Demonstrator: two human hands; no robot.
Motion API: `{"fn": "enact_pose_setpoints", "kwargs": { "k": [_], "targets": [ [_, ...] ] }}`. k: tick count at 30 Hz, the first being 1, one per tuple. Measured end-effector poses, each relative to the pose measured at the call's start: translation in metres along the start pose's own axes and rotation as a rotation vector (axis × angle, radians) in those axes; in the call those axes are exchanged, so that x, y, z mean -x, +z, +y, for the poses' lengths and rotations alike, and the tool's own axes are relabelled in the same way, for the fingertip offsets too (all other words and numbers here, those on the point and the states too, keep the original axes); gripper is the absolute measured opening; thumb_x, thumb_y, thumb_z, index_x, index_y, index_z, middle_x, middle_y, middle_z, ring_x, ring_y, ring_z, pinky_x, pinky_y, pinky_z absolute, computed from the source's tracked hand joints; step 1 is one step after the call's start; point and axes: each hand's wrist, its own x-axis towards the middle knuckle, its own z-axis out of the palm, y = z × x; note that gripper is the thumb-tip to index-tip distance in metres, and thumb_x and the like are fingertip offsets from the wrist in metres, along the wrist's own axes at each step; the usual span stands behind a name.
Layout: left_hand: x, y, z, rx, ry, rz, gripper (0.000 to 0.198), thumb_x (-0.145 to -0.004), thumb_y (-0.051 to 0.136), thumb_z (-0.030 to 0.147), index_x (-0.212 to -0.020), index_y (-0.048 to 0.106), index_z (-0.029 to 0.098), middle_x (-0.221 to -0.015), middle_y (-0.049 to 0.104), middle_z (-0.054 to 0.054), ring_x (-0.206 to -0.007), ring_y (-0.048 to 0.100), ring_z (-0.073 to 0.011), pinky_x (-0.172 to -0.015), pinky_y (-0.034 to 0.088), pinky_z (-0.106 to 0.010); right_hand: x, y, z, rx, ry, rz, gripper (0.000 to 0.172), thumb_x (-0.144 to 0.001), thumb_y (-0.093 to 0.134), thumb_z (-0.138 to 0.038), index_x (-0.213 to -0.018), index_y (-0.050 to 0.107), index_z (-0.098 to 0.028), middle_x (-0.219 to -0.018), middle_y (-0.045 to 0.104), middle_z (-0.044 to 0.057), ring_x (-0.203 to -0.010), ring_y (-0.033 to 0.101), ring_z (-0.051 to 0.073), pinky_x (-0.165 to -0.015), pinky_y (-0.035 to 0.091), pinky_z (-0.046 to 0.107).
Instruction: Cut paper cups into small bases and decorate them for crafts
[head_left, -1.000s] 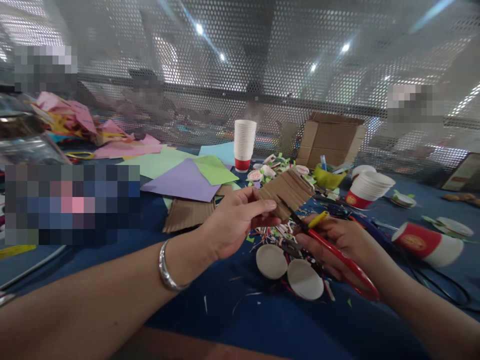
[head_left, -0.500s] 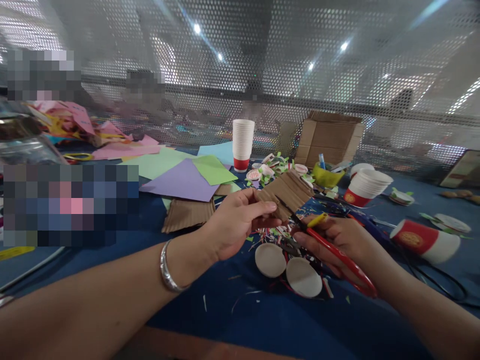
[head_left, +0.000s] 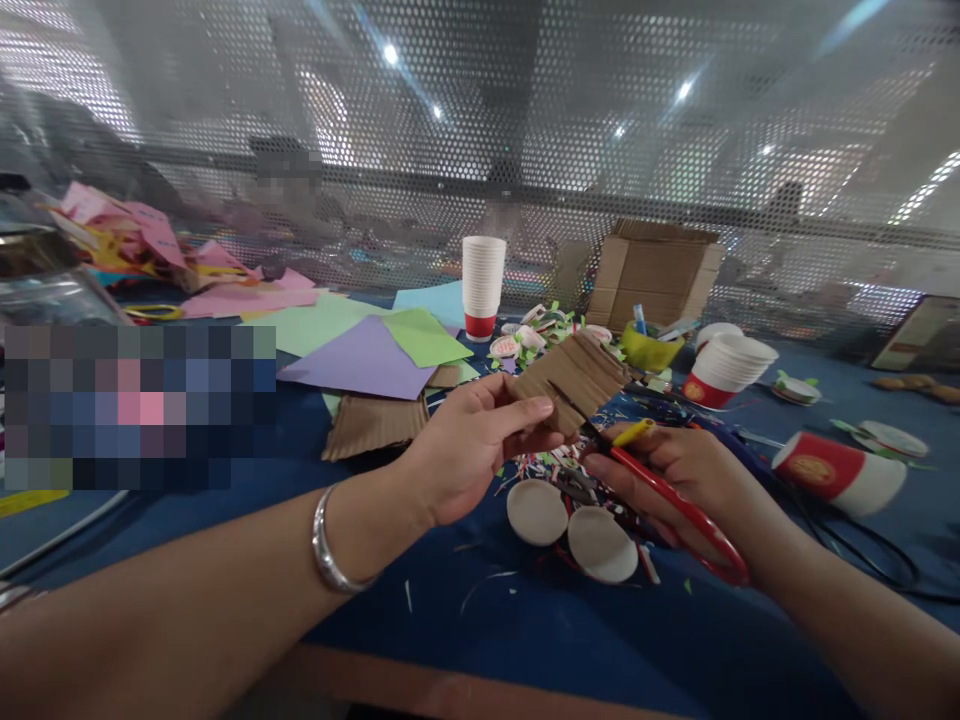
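My left hand (head_left: 480,435) pinches the near left edge of a piece of corrugated cardboard (head_left: 581,375) between thumb and fingers, above the table. A dark slit runs into the piece. My right hand (head_left: 675,480) is closed around red-handled scissors (head_left: 682,515); a yellow part sticks up by the fingers. The scissors' dark blades meet the cardboard's lower edge, and part of them is hidden by it. Below the hands lie two round white paper cup bottoms (head_left: 537,512) among colourful paper scraps (head_left: 540,460).
Coloured paper sheets (head_left: 360,360) and another cardboard piece (head_left: 375,428) lie left. A tall stack of paper cups (head_left: 482,290) stands behind. More cups (head_left: 720,372), one tipped cup (head_left: 836,472), a yellow container (head_left: 651,348) and a black cable (head_left: 877,550) are right. A cardboard box (head_left: 652,275) leans at the back.
The scissors' blades now show less over the cardboard, and a dark slit is visible in it. Both hands keep their hold. The whole view has shifted slightly.
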Motion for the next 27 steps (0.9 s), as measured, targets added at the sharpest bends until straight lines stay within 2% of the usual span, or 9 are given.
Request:
{"fn": "enact_pose_setpoints", "kwargs": {
  "k": [4,9,14,17,21,24,27],
  "targets": [
    [0.002,0.004,-0.005,0.007,0.046,0.057,0.008,-0.091,0.068,0.017,-0.086,0.067,0.012,-0.084,0.072,-0.005,-0.072,0.07,-0.0115,-0.067,0.058,-0.022,-0.001,0.001,0.0,0.01,0.013,-0.009,0.017,-0.077,0.084,-0.036,-0.082,0.077,-0.022,-0.043,0.055,-0.005,-0.032,0.04,0.009,-0.031,0.028,0.02],
    [0.0,0.002,-0.003,-0.028,0.056,0.001,0.014,-0.087,0.071,0.014,-0.075,0.064,0.012,-0.076,0.07,-0.002,-0.065,0.067,-0.0096,-0.061,0.056,-0.02,-0.001,0.002,0.003,0.052,0.037,-0.008,0.024,-0.079,0.081,-0.041,-0.09,0.078,-0.02,-0.044,0.056,-0.005,-0.035,0.043,0.01,-0.034,0.031,0.021],
    [0.0,0.003,0.0,-0.077,0.018,-0.016,0.009,-0.091,0.065,0.011,-0.082,0.065,0.01,-0.076,0.07,-0.003,-0.062,0.065,-0.0078,-0.06,0.056,-0.018,0.001,0.002,0.004,0.101,0.007,-0.029,0.028,-0.083,0.078,-0.043,-0.095,0.078,-0.018,-0.045,0.054,-0.006,-0.034,0.041,0.009,-0.033,0.03,0.021],
    [0.002,0.004,0.0,-0.091,0.015,-0.022,0.008,-0.092,0.063,0.011,-0.084,0.065,0.01,-0.076,0.07,-0.003,-0.062,0.064,-0.007,-0.06,0.056,-0.016,0.0,0.002,0.005,0.144,-0.045,-0.026,0.03,-0.084,0.075,-0.046,-0.094,0.078,-0.018,-0.05,0.059,-0.004,-0.038,0.05,0.011,-0.034,0.033,0.021],
    [0.004,0.001,-0.003,-0.086,0.023,-0.045,0.01,-0.092,0.064,0.012,-0.082,0.063,0.01,-0.075,0.068,-0.002,-0.065,0.065,-0.0078,-0.061,0.057,-0.018,-0.004,0.003,0.014,0.161,-0.094,-0.024,0.03,-0.085,0.073,-0.049,-0.083,0.078,-0.019,-0.051,0.063,-0.001,-0.054,0.066,0.018,-0.04,0.041,0.022],
    [0.003,-0.001,-0.007,-0.084,0.017,-0.061,0.005,-0.091,0.067,0.013,-0.087,0.064,0.01,-0.08,0.07,-0.003,-0.068,0.066,-0.0083,-0.064,0.058,-0.019,-0.008,0.003,0.021,0.196,-0.124,0.001,0.031,-0.083,0.074,-0.05,-0.078,0.077,-0.02,-0.064,0.072,0.002,-0.061,0.069,0.02,-0.051,0.05,0.025],
    [0.002,-0.001,-0.007,-0.09,0.024,-0.065,0.007,-0.09,0.068,0.015,-0.087,0.064,0.01,-0.08,0.07,-0.002,-0.068,0.067,-0.0087,-0.064,0.058,-0.019,-0.009,0.003,0.021,0.217,-0.14,0.025,0.031,-0.082,0.074,-0.05,-0.08,0.077,-0.019,-0.071,0.075,0.004,-0.065,0.069,0.02,-0.054,0.052,0.025]
  ]
}}
